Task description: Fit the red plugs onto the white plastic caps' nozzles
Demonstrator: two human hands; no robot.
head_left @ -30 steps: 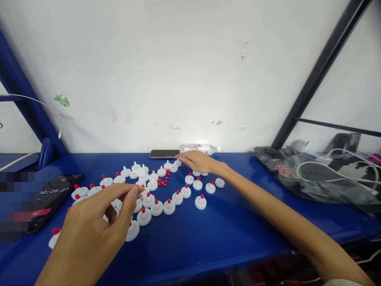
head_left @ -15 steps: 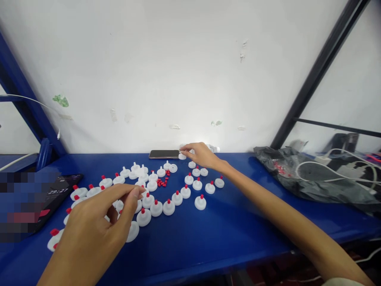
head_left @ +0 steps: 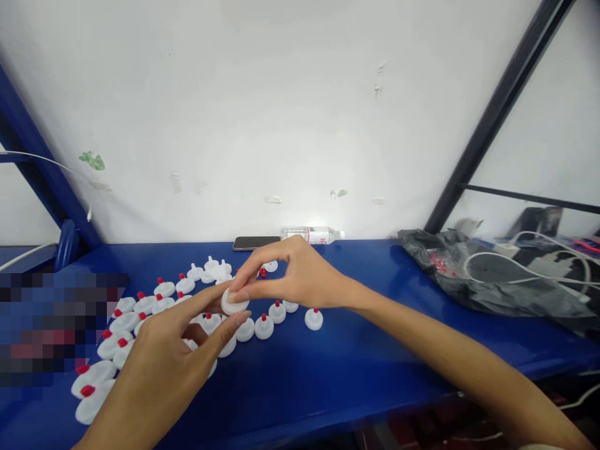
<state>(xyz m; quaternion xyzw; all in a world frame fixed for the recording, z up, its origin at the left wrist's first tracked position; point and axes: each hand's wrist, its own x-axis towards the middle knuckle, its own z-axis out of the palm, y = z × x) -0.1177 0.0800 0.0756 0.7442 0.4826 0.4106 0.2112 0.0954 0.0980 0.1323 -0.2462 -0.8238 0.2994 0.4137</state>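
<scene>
A round white plastic nozzle cap [head_left: 234, 304] is held up above the table between my hands. My right hand [head_left: 300, 272] comes over from the right and pinches its top with thumb and fingertips, hiding its nozzle. On the other side, my left hand [head_left: 169, 350] grips its rim between thumb and forefinger. Whether a small red tip is also in my fingers, I cannot tell. Many similar white caps with red tips [head_left: 264, 326] stand below and left of my hands. Behind lie white caps without red tips [head_left: 210, 265] and a few loose red tips [head_left: 263, 274], partly hidden.
A phone [head_left: 255, 242] and a clear plastic bottle [head_left: 319, 235] lie by the wall on the blue table [head_left: 290, 400]. At the right is a dark plastic bag [head_left: 450, 281] with red pieces and a white cable. One capped piece [head_left: 314, 319] stands apart, below my right forearm.
My right hand has come from the far caps near the bottle toward me and left, bringing a white nozzle cap to my left hand. My left fingers have parted around its rim.
</scene>
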